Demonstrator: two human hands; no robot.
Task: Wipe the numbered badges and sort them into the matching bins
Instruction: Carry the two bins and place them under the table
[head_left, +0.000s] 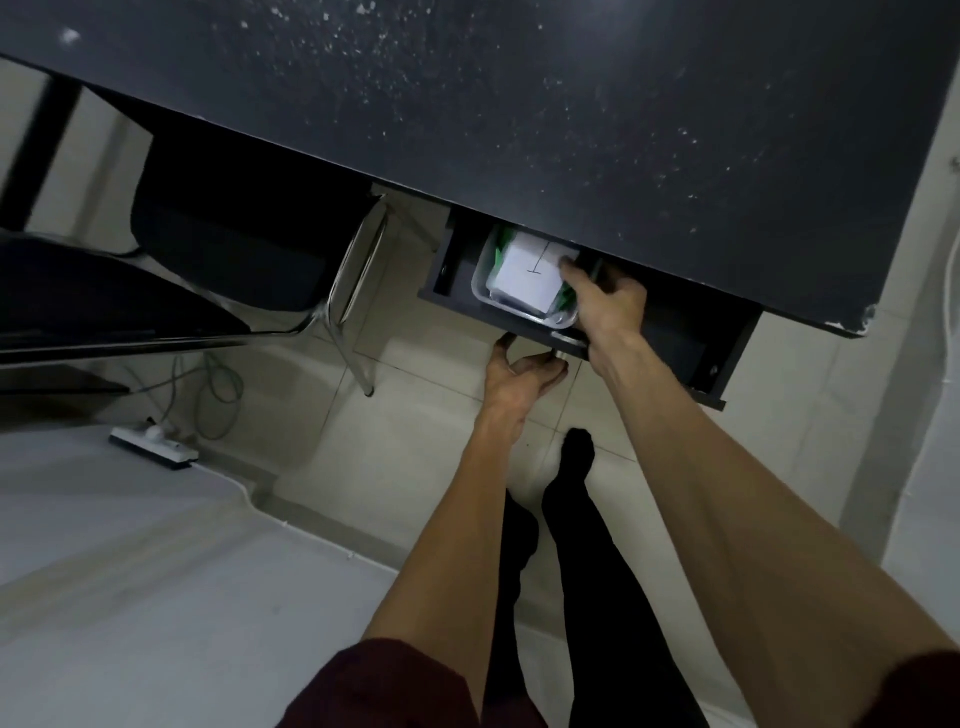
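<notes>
An open black drawer sticks out from under the black desk. In it sits a clear plastic bin with a white paper label marked "1" on top. Green badges show at the bin's far corner and near my right hand. My right hand reaches into the drawer; its index finger lies on the label and the other fingers curl over the bin's right rim. My left hand grips the drawer's front edge from below, close to the metal handle.
A black chair with chrome legs stands left of the drawer. A white power strip and loose cables lie on the tiled floor at left. My legs in black stand below the drawer. A white wall borders the desk's right side.
</notes>
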